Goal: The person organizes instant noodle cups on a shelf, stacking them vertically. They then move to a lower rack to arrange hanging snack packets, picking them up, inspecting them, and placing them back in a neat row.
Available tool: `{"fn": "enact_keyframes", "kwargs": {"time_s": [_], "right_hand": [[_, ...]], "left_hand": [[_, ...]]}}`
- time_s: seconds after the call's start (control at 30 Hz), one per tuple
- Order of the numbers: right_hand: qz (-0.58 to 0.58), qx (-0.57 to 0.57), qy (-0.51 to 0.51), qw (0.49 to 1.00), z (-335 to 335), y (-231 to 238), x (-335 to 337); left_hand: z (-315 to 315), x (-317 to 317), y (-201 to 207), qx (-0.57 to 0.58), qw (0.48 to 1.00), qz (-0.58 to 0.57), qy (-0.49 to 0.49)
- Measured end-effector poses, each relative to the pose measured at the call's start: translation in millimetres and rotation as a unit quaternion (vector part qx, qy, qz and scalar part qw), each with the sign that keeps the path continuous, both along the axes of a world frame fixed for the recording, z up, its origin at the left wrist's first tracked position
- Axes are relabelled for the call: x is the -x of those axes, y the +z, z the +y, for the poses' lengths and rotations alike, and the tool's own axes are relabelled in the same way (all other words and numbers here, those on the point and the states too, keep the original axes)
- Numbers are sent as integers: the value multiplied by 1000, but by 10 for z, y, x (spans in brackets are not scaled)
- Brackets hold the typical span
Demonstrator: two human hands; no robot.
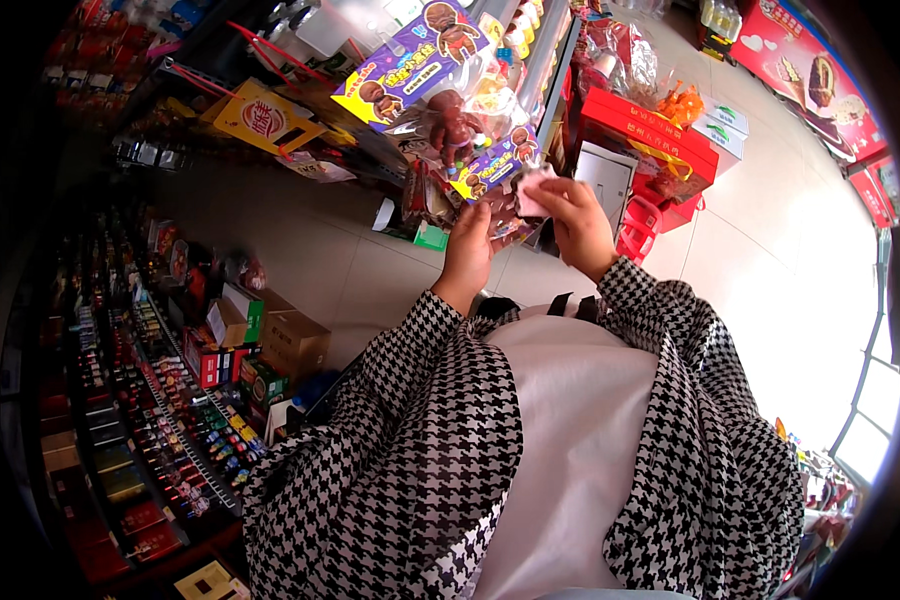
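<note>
Left hand [469, 248] closed round the lower part of a clear, glossy plastic packet with a flat purple-and-yellow card header [492, 168], held out in front of the body; right hand [582, 222], just beside it, pinches a small pale-pink piece with dark edging [535, 196], material unclear. Beyond, a larger purple-and-yellow printed card [410, 68] above a smooth brown doll figure [452, 130]; right, a boxy red carton with gold ribbon [645, 135].

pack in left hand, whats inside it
Something brown shows through clear wrap below the purple card. The left hand and right hand hide part; its full shape is unclear.
</note>
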State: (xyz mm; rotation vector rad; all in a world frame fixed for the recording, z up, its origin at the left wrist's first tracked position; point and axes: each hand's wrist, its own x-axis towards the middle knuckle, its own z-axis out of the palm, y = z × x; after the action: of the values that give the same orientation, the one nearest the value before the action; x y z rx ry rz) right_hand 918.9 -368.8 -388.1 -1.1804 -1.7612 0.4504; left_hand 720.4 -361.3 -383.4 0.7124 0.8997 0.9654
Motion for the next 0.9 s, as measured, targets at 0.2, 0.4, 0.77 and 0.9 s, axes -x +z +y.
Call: {"fn": "enact_keyframes", "kwargs": {"time_s": [0.2, 0.4, 0.77, 0.9], "right_hand": [[-6, 187, 93, 978, -316, -424, -101], [6, 121, 97, 988, -212, -197, -111], [74, 95, 134, 984, -267, 35, -93], [46, 86, 177, 979, -282, -14, -58]], "left_hand": [[54, 39, -311, -55, 993, 97, 44], [-150, 125, -348, -63, 955, 286, 47], [-106, 1219, -716, 106, 915, 220, 321], [395, 1417, -860, 163, 927, 170, 291]]}}
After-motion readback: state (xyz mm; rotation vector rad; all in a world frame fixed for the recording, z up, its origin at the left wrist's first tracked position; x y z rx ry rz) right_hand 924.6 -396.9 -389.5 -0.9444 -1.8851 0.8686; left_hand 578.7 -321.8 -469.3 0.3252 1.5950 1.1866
